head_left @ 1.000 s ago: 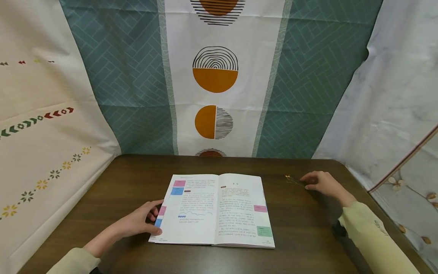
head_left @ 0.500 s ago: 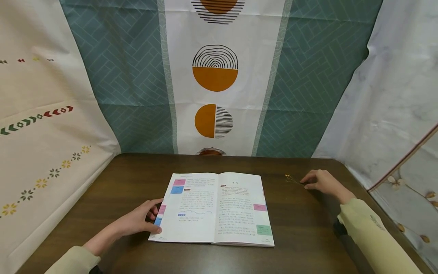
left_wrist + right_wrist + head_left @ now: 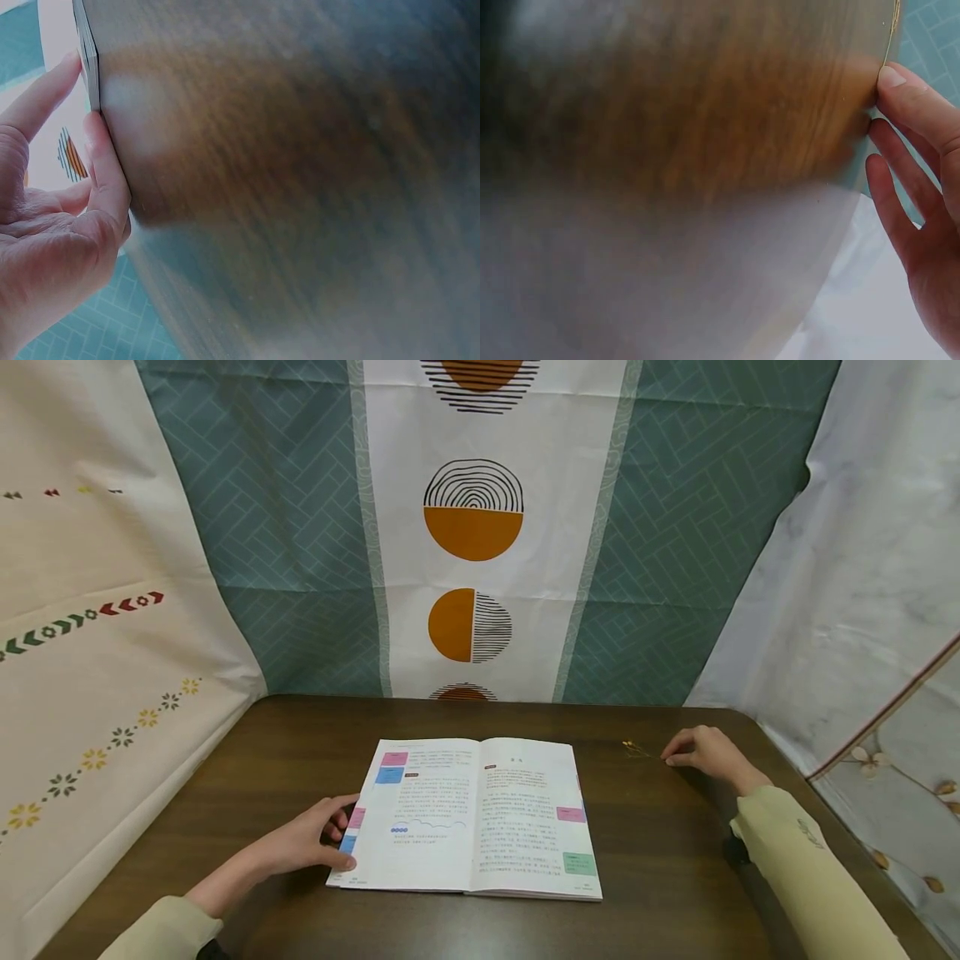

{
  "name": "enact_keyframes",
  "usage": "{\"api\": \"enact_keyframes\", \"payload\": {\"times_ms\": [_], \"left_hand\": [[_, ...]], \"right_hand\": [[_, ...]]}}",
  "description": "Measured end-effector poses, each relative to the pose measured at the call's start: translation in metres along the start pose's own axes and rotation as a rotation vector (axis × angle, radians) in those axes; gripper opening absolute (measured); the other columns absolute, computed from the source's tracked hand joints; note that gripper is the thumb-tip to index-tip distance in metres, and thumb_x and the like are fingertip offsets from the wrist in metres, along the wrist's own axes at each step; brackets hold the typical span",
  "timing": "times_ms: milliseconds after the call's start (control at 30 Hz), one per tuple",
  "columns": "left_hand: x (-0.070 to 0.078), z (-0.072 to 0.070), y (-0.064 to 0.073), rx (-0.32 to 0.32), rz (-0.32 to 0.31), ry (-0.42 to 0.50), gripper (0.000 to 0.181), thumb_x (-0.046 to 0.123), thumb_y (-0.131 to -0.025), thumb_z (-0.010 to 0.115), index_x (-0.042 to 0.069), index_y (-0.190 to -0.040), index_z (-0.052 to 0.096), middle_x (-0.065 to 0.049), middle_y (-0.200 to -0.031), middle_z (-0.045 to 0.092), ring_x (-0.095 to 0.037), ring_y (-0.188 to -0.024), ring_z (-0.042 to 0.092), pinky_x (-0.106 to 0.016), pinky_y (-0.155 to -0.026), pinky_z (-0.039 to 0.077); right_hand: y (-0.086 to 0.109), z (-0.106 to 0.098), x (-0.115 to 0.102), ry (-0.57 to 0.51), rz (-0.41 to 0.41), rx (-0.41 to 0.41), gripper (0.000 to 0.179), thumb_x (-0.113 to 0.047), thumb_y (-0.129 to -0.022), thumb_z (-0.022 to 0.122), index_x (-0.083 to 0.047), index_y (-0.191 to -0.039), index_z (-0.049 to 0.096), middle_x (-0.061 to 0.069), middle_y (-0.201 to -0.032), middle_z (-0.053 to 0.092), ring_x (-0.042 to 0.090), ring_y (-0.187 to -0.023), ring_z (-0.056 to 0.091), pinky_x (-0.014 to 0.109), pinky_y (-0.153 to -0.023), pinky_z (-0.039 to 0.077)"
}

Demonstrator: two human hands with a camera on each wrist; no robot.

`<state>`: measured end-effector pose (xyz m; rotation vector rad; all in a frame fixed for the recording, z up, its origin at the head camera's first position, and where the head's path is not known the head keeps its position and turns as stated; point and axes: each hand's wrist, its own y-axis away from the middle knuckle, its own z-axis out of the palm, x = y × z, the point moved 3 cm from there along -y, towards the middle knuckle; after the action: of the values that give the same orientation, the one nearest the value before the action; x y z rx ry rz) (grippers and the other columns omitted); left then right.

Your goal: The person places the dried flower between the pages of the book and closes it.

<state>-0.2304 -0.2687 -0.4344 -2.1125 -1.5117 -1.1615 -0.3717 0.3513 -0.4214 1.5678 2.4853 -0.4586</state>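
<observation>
An open book [image 3: 427, 860] with printed pages and pink, blue and green boxes lies flat on the dark wooden table. At its left edge rests my left hand [image 3: 303, 839], the thumb on the lower page corner and the other fingers loosely bent beside the edge. In the left wrist view, fingertips [image 3: 73, 61] touch the book's edge [image 3: 88, 67]. Right of the book, a thin sprig of small yellow flowers [image 3: 632, 748] lies low over the table. My right hand [image 3: 708, 753] pinches its stem end between thumb and index finger; the right wrist view shows the thin stem [image 3: 889, 49] at the fingertips.
The wooden table [image 3: 480, 931] ends at a patterned teal and white cloth [image 3: 300, 635] behind. A cream cloth [image 3: 127, 660] hangs on the left, and a pale floral cloth [image 3: 847, 677] on the right.
My right hand has shifted slightly toward the table's back, its fingertips now at the very end of the stem. My left hand and the book stay put.
</observation>
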Motion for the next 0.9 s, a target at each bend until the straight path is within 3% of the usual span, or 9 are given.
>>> {"api": "enact_keyframes", "payload": {"times_ms": [200,400,900], "left_hand": [[0.000,-0.001,0.000,-0.004,0.002,-0.007,0.094,0.021,-0.078,0.084,-0.007,-0.149,0.028,-0.011,-0.111,0.045,-0.022,-0.101,0.046,-0.022,-0.078,0.040],[0.000,0.000,-0.001,-0.002,0.003,-0.015,0.095,0.023,-0.077,0.084,-0.005,-0.149,0.029,-0.011,-0.110,0.045,-0.023,-0.101,0.046,-0.021,-0.078,0.040],[-0.001,0.000,0.000,-0.007,-0.002,0.004,0.094,0.019,-0.078,0.083,-0.008,-0.148,0.028,-0.012,-0.111,0.046,-0.024,-0.102,0.046,-0.022,-0.078,0.041]], "right_hand": [[-0.002,-0.003,-0.004,0.028,-0.008,-0.016,0.006,-0.019,-0.080,0.080,-0.020,-0.086,0.079,-0.002,-0.089,0.075,0.021,-0.081,0.068,0.043,-0.075,0.054],[-0.005,-0.002,-0.007,0.106,-0.033,-0.015,0.008,-0.025,-0.081,0.079,-0.017,-0.080,0.078,-0.005,-0.085,0.075,0.014,-0.074,0.067,0.038,-0.070,0.054],[-0.007,0.002,-0.012,0.144,-0.043,-0.017,0.005,-0.013,-0.085,0.075,-0.015,-0.080,0.075,-0.003,-0.081,0.074,0.014,-0.072,0.067,0.038,-0.068,0.054]]}}
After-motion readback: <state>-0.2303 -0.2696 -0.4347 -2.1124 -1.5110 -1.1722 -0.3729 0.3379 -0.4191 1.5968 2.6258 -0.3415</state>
